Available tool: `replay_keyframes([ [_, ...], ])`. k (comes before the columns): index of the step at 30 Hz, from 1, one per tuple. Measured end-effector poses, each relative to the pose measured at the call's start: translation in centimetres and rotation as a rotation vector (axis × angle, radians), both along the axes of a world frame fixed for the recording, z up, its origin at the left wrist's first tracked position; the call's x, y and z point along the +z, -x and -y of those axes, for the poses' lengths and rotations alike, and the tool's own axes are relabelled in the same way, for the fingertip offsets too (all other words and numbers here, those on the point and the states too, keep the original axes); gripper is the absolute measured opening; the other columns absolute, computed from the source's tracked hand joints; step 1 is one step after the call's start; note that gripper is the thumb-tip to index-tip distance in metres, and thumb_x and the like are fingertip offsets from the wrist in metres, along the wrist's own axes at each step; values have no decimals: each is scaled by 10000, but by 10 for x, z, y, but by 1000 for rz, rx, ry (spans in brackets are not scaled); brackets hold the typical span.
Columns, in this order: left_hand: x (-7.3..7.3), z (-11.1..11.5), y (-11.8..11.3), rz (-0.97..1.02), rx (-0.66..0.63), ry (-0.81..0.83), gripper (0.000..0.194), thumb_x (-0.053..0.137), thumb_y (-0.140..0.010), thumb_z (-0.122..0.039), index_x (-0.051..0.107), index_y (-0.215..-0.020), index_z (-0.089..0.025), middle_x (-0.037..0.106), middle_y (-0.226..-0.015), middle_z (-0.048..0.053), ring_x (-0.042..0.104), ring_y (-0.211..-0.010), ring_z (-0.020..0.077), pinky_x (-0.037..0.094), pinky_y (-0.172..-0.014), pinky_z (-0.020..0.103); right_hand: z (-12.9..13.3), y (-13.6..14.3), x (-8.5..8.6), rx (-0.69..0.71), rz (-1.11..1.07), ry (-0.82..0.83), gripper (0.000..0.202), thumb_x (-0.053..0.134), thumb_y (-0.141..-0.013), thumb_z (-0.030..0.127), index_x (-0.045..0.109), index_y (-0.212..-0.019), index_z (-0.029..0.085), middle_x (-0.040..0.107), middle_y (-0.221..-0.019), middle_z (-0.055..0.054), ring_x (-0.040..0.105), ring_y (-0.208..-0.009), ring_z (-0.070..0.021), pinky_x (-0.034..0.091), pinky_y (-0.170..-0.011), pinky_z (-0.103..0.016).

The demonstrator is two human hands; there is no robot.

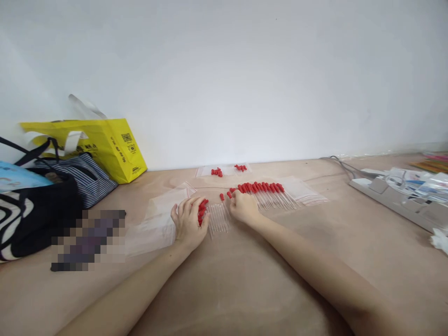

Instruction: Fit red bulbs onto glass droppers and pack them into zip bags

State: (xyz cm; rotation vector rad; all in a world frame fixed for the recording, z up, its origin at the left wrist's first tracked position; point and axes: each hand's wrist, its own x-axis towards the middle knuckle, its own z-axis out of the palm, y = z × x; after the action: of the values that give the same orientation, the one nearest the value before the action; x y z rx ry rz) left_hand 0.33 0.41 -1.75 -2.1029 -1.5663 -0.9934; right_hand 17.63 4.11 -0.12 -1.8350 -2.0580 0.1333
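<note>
Head view: yellow bag [122, 154], ten o'clock, contents unseen; clear packaging [227, 169], twelve, bearing red bulbs [217, 172], inside or atop unclear; red-topped droppers [268, 193], one o'clock, rowed. Left hand [189, 225]: fingers part-open, cupping red pile [201, 212]. Right hand [244, 207]: fingers curled at row's nine-o'clock end, grip unclear.

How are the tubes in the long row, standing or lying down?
Lying down: the tubes rest side by side along the table, red tops toward the wall.
</note>
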Motion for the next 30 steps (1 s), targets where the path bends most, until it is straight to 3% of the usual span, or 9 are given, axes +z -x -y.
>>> replay_keyframes([
  [6, -1, -1, 1, -7, -13, -10, 305, 511, -738, -260, 499, -1042, -245, 558, -1095, 76, 445, -1051, 279, 221, -927, 507, -10, 20, -1, -51, 55, 50, 235, 438, -790, 280, 542, -948, 140, 647, -886, -112, 594, -863, -209, 321, -748, -312],
  [13, -1, -5, 3, -1, 38, -15, 269, 527, -730, -261, 541, -997, -237, 558, -1072, 81, 445, -1037, 290, 241, -907, 514, -9, 0, 9, -84, 104, 40, 311, 368, -826, 317, 599, -920, 131, 637, -928, -148, 582, -892, -224, 304, -785, -346],
  [21, -2, -4, 2, -9, 62, -5, 250, 535, -722, -271, 557, -969, -237, 554, -1063, 89, 445, -1029, 292, 267, -885, 513, -8, -5, 10, -95, 142, 148, 235, 473, -759, 230, 630, -901, 128, 637, -948, -157, 597, -868, -238, 341, -750, -339],
  [26, 6, -14, 12, -35, 144, -1, 219, 539, -722, -306, 594, -924, -244, 545, -1082, 93, 435, -1034, 302, 237, -897, 541, -10, 1, 8, -97, 114, 137, 280, 431, -795, 292, 623, -909, 124, 633, -960, -171, 598, -876, -249, 351, -757, -352],
  [30, 18, -28, 24, -43, 201, 68, 174, 535, -723, -387, 643, -753, -253, 547, -1066, 87, 425, -1031, 315, 228, -871, 577, -11, 10, 9, -68, 93, 121, 287, 428, -797, 320, 622, -902, 137, 633, -967, -161, 595, -889, -241, 342, -792, -358],
])
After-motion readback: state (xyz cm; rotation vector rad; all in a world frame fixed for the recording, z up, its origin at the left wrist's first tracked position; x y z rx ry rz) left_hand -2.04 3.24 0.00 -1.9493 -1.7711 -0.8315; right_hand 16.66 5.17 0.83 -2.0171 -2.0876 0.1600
